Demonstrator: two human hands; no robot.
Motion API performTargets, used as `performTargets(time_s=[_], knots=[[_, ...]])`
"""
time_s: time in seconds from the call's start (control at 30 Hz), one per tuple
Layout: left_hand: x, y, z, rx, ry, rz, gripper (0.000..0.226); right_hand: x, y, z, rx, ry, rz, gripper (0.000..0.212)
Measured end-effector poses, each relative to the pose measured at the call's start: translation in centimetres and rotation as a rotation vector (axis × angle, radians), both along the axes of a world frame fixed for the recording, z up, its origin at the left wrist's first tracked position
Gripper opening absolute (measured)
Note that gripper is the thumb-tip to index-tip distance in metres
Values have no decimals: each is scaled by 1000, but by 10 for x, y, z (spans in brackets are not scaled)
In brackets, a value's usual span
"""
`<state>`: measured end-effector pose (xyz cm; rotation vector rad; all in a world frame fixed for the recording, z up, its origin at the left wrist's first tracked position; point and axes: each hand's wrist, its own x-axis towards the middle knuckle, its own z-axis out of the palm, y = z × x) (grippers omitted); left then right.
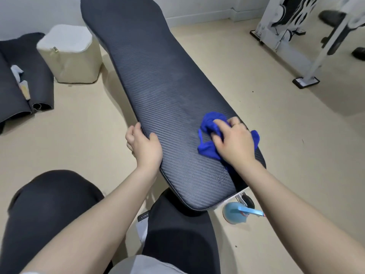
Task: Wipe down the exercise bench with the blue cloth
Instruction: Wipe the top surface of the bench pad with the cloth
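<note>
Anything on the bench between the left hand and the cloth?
No. In the head view, only bare bench pad lies between the left hand and the cloth.

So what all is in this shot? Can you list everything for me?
bench: one, black ribbed pad, centre, running away from the person
cloth: one, blue, bunched on the bench's near right part
spray bottle: one, light blue, on the floor under the bench's near end
box: one, cream, on the floor left of the bench
mats: dark, rolled, far left on the floor
frame: one, white metal, top right
left hand: grips the bench's left edge
right hand: grips the cloth on the bench
</note>
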<state>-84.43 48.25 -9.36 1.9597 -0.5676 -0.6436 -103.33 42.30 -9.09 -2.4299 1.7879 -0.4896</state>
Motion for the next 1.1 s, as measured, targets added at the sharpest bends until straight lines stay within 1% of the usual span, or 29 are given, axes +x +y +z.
performTargets(time_s=[0.07, 0.13, 0.17, 0.2, 0.23, 0.27, 0.3, 0.37, 0.4, 0.43, 0.47, 0.5, 0.53, 0.63, 0.67, 0.7, 0.73, 0.77, 0.87, 0.9, 0.93, 0.97, 1.0, 1.03, 1.1], knots=[[2, -9, 8, -60, -85, 13, 46, 0, 27, 2, -14, -5, 266, 37], [5, -19, 16, -48, -156, -15, 44, -2, 44, -1, -2, -9, 484, 37], [6, -25, 17, -18, -187, -49, 43, -3, 39, -1, 1, -14, 530, 37], [6, -29, 16, 14, -231, -87, 42, -4, 27, -2, -10, -18, 521, 37], [7, -33, 13, 36, -285, -129, 40, -3, 10, -3, -34, -14, 452, 37], [7, -35, 9, 48, -342, -170, 39, -1, -8, -5, -59, -18, 322, 37], [7, -36, 5, 55, -391, -201, 37, 1, -26, -6, -55, -28, 147, 35], [7, -37, 0, 55, -453, -226, 35, 6, -57, -5, 18, -62, -229, 31], [6, -38, 0, 53, -459, -221, 35, 11, -66, -4, 61, -69, -355, 32], [6, -38, 0, 48, -451, -212, 35, 17, -70, -3, 89, -61, -420, 33], [6, -38, 1, 41, -439, -202, 36, 26, -71, 0, 100, -46, -436, 36], [7, -39, 1, 34, -421, -196, 37, 36, -69, 1, 85, -28, -409, 39], [8, -40, 1, 27, -401, -193, 39, 47, -66, 2, 47, -14, -337, 42], [12, -43, -1, 20, -327, -183, 48, 78, -53, -1, -39, 11, 78, 41], [13, -43, -1, 21, -306, -178, 54, 83, -54, -1, -39, -4, 198, 38], [13, -43, -1, 15, -286, -175, 59, 84, -61, -1, -41, -24, 265, 35], [14, -44, -1, 5, -260, -174, 63, 84, -72, 0, -46, -35, 268, 33], [14, -44, -1, -1, -236, -172, 62, 82, -87, -2, -54, -41, 213, 31], [14, -45, -2, 38, -237, -176, 55, 74, -132, -4, -4, -58, -141, 30], [13, -45, -1, 62, -266, -189, 54, 74, -140, -4, 17, -57, -229, 30], [12, -44, 0, 86, -304, -206, 53, 76, -142, -4, 30, -49, -269, 31], [10, -44, 0, 106, -336, -222, 53, 80, -137, -2, 34, -35, -257, 31], [9, -45, 1, 119, -353, -233, 52, 85, -127, -1, 32, -23, -200, 32], [9, -45, 1, 122, -356, -236, 52, 89, -113, -1, 16, -13, -107, 32], [8, -44, 1, 102, -347, -232, 55, 91, -79, -2, -52, -26, 167, 33]])
